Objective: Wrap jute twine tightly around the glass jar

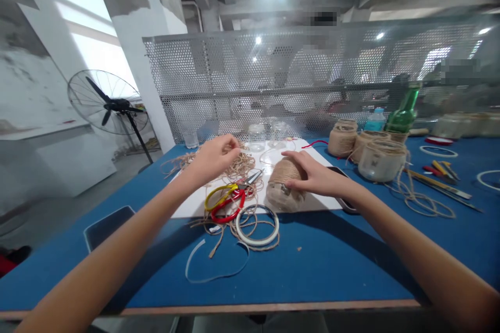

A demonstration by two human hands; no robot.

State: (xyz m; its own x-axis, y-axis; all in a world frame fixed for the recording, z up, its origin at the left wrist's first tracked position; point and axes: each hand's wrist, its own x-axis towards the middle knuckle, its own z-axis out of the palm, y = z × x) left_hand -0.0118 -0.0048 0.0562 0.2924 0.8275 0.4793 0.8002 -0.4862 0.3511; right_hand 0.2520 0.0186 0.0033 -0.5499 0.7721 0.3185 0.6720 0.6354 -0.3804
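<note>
Right hand: the right hand (pixel 307 170) is curved round a clear glass jar partly wrapped in tan twine (pixel 282 187), thumb on the near side, fingers over the top.
Jar: tipped over on a white sheet (pixel 320 199) in front of the person, its bare glass end nearer, the twine-wound part farther off.
Left hand: the left hand (pixel 219 156) is raised by a loose heap of tan twine (pixel 242 166), thumb and forefinger brought close; whether they pinch anything, I cannot tell.
Scissors: metal-bladed scissors with yellow and red handles (pixel 230 205) lie between the hands, on the near side, amid twine strands.
Tape: a round white tape ring (pixel 275 230) lies just beside the scissors, near the jar; a curled, thin pale strip (pixel 213 279) lies nearer the person.
Right side: twine-wrapped glass jars (pixel 380 161) stand before a green glass bottle (pixel 404 112).
Far edge: two clear glass jars (pixel 257 138) stand near a perforated metal screen (pixel 234 78).
</note>
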